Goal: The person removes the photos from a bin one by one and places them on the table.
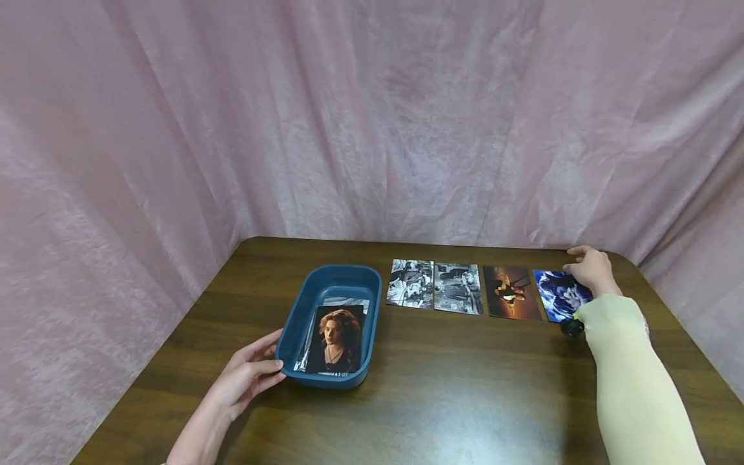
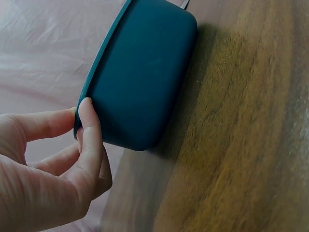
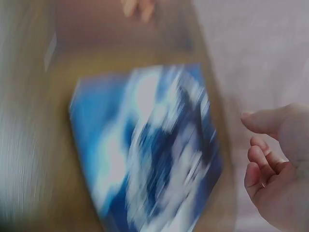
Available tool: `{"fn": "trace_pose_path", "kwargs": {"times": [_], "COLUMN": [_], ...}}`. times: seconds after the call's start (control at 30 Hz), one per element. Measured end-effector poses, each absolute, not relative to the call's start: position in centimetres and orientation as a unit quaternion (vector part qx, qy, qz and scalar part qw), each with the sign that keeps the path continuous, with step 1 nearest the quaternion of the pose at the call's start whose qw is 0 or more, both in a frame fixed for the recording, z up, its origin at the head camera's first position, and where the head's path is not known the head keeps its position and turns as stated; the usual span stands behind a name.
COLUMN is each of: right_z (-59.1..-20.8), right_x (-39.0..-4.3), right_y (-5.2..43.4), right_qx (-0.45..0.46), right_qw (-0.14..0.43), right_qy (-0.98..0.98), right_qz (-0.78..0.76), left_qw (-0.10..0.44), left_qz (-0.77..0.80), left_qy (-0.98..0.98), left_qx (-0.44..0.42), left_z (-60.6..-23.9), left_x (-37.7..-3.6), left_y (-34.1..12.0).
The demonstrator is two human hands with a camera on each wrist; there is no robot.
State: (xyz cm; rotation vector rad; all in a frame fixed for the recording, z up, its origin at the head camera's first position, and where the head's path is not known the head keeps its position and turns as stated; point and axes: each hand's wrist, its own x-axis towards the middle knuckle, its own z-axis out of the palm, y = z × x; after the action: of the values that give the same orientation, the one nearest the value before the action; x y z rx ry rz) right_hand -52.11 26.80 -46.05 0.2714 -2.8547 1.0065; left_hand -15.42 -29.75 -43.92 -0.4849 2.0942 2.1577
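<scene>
A dark teal tray (image 1: pixel 374 336) stands on the table left of the middle. In it lie several photo cards, the top one a portrait card (image 1: pixel 343 336) on a dark ground. My left hand (image 1: pixel 247 371) pinches the tray's rim at its near left corner; in the left wrist view the thumb and fingers clasp the rim (image 2: pixel 96 67) from both sides. Over the far right of the table, my right hand (image 1: pixel 591 268) is beside a blue-and-white picture card (image 1: pixel 559 294). Its fingers are loosely bent and hold nothing. That card is blurred in the right wrist view.
Left of the blue card lie an orange-brown picture card (image 1: pixel 511 294) and two black-and-white cards, one (image 1: pixel 457 287) beside the other (image 1: pixel 411 283). The brown wooden table (image 1: pixel 465 387) has rounded far corners. Pink curtains (image 1: pixel 372 129) hang behind it and at both sides.
</scene>
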Motion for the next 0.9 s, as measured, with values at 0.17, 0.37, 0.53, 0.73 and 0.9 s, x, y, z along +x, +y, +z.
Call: {"fn": "trace_pose_path", "kwargs": {"times": [0.17,0.37,0.53,0.73,0.9], "right_z": [-42.9,-39.4,-37.8,-37.2,-38.0], "right_x": [-52.5,-52.2,-51.4,-49.0,-45.8], "right_y": [21.6,12.5,4.9,-3.8,-10.0], "right_qx": [0.127,0.167,0.198,0.232,0.261], "right_qw": [0.047,0.028,0.01,0.012,0.004], "right_qy": [-0.923,-0.903,-0.88,-0.844,-0.817], "right_qz": [0.36,0.394,0.431,0.483,0.514], "left_qw": [0.046,0.042,0.04,0.04,0.039], "left_qz": [0.707,0.707,0.705,0.702,0.703], "left_qy": [0.686,0.688,0.692,0.697,0.697], "left_qx": [-0.166,-0.159,-0.152,-0.143,-0.135], "left_z": [-44.0,-44.0,-44.2,-44.2,-44.0], "left_x": [-15.4,-15.5,-15.8,-16.1,-16.2], "left_y": [-29.8,-29.8,-29.5,-29.4,-29.2]}}
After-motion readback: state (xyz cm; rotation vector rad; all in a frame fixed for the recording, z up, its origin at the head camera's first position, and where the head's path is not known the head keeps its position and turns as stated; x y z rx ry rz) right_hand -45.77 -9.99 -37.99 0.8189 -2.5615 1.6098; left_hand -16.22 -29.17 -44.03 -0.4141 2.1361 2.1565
